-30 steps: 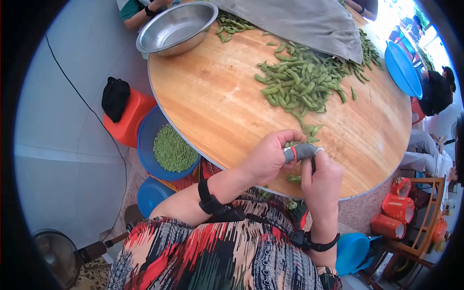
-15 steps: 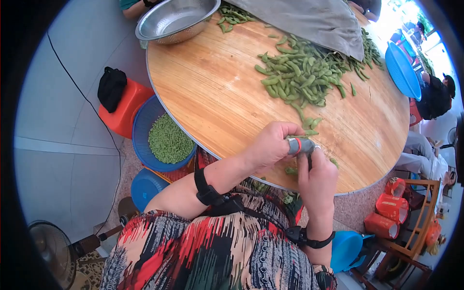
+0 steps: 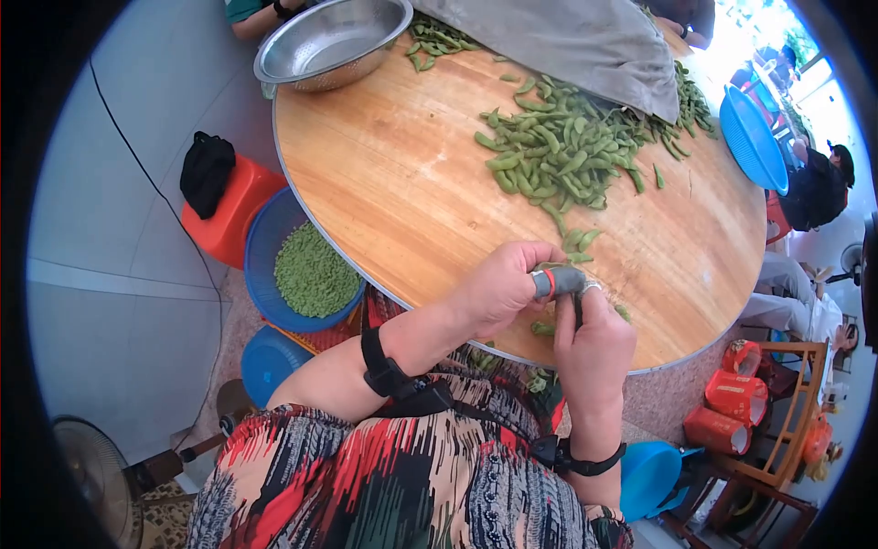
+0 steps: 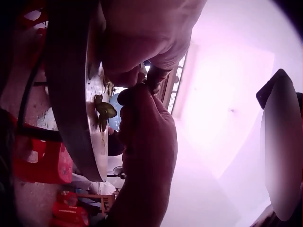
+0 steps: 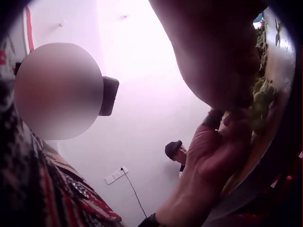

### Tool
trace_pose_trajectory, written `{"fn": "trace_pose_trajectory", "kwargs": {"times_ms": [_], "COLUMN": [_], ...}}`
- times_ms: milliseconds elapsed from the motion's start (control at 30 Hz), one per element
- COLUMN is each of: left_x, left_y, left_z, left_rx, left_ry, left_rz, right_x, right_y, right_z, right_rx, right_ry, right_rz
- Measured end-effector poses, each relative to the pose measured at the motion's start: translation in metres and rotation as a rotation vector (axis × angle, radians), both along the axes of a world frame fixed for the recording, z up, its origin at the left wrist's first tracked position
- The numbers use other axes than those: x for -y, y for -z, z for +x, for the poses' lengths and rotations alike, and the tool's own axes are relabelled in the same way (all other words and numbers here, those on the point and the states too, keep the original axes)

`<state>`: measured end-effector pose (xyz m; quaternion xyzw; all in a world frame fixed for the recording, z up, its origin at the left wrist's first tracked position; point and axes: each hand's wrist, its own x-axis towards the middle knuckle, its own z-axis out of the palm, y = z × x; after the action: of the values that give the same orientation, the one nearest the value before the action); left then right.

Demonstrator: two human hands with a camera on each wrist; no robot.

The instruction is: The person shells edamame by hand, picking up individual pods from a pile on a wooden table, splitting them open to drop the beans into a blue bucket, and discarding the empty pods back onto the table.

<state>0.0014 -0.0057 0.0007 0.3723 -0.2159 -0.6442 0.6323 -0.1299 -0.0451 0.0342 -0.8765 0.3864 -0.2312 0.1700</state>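
In the head view my left hand [image 3: 503,288] and right hand [image 3: 594,339] meet fingertip to fingertip over the near edge of the round wooden table [image 3: 393,183]. Between them they pinch a green soybean pod [image 3: 554,267], mostly covered by the fingers. A grey wrap [image 3: 565,281] with a red band covers one left finger; a white ring-like band shows by the right fingertips. Beyond the hands spreads a heap of soybean pods [image 3: 558,146]. A few loose pods [image 3: 576,242] lie just past the fingers, and others [image 4: 105,111] show beside the hands in the left wrist view.
A metal colander [image 3: 334,46] stands at the table's far left, a grey cloth [image 3: 567,46] over the pods at the back. Left below the table is a blue basket [image 3: 261,265] of shelled beans beside a red stool [image 3: 233,215]. A blue basket [image 3: 754,137] sits at the right edge.
The camera view has shifted slightly. Both hands stay together at the same place over the table edge, with small finger movements around the pod.
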Motion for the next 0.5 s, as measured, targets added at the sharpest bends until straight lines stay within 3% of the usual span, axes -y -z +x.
{"fn": "trace_pose_trajectory", "kwargs": {"times_ms": [100,200,267,300,333,400,467,500], "left_x": [-0.001,-0.001,0.0,0.002,0.002,0.002,0.002,0.001], "left_y": [0.001,0.001,0.003,0.003,0.004,0.011,0.011,0.006], "left_z": [0.0,0.006,0.007,0.007,0.007,0.007,0.008,0.008], "left_rx": [0.123,0.139,0.113,0.124,0.136,0.045,-0.046,-0.056], "left_ry": [0.009,0.06,0.111,0.123,0.133,0.2,0.265,0.231], "left_rz": [0.011,0.004,-0.007,-0.019,-0.031,-0.064,-0.097,-0.05], "right_x": [0.001,0.014,0.025,0.025,0.027,0.036,0.041,0.042], "right_y": [0.001,0.007,0.007,-0.001,-0.002,-0.003,-0.019,-0.025], "right_z": [0.0,-0.01,-0.018,-0.02,-0.022,-0.033,-0.054,-0.065], "right_rx": [-0.081,0.051,0.516,0.642,0.641,0.884,0.815,0.611], "right_ry": [-0.005,-0.11,-0.051,-0.02,-0.019,0.077,-0.034,-0.102], "right_rz": [-0.066,0.07,1.085,1.178,1.178,1.081,1.05,0.967]}}
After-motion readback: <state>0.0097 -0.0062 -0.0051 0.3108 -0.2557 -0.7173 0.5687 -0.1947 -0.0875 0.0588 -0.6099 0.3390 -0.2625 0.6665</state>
